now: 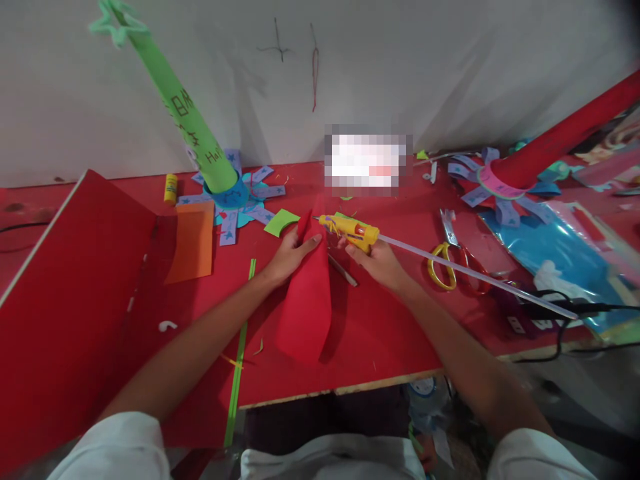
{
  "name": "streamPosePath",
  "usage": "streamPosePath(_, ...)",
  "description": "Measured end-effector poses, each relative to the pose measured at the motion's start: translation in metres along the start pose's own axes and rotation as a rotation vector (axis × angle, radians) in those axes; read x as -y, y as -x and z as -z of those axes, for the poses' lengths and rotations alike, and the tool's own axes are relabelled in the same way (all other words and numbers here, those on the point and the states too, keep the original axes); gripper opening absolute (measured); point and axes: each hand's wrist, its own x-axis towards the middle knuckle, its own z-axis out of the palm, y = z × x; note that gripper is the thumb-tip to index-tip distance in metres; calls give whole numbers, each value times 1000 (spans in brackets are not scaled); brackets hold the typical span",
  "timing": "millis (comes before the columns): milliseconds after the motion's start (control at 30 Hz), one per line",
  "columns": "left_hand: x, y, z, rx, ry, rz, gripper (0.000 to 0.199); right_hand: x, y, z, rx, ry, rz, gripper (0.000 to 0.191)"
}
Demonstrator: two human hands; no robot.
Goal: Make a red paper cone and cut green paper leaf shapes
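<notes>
My left hand (293,253) is closed on a folded sheet of red paper (306,300), its thumb resting on the near face. My right hand (377,260) grips a yellow glue gun (353,230) with a long clear glue stick (465,270) sticking out of its back to the right. The gun's nozzle points left and is at the paper's upper edge; whether it touches cannot be made out. Behind the paper, a thin pen-like stick (344,270) lies on the red table (390,333). A green paper piece (281,223) is just beyond my left hand.
A green paper tube (185,120) stands tilted at back left, beside a glue stick tube (171,189) and orange paper (193,240). At right are scissors (450,250), a red tube (565,133), a blue plastic packet (545,247) and black cables (555,303). A red board (75,300) rises at left.
</notes>
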Motion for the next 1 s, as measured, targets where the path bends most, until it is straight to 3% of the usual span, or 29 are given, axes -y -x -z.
streamPosePath(1000, 1, -1, 2, 37, -111, -59, 54, 1, 0, 6, -16, 119, 59, 36)
